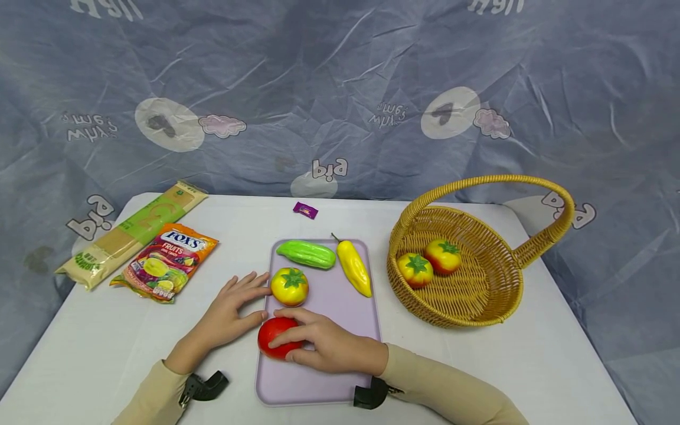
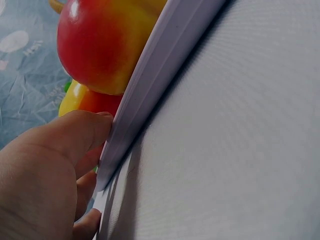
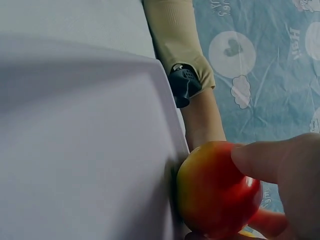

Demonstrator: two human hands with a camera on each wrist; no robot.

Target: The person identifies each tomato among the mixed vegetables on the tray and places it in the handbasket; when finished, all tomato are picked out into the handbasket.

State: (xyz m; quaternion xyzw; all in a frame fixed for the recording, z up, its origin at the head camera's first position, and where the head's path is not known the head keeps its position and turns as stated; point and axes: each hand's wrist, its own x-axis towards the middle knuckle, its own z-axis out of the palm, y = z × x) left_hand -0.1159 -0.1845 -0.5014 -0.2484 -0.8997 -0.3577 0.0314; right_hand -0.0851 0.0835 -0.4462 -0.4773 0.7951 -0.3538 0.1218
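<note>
The right hand (image 1: 330, 345) has its fingers curled round the red fruit (image 1: 268, 337), which sits between the two hands at the edge of the tray (image 1: 329, 386). The left hand (image 1: 231, 310), fingers spread, grips nothing, its fingertips just beside the yellow fruit (image 1: 289, 289). A loose pinch could let the smooth red one roll leftward over the low rim

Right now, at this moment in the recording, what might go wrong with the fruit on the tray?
The round red fruit is at the left edge of the tray; if the right hand loosens its hold, it could roll over the rim. The left hand is at that edge too, so a bump might shift the tray or nudge the yellow fruit near its fingertips.
</note>
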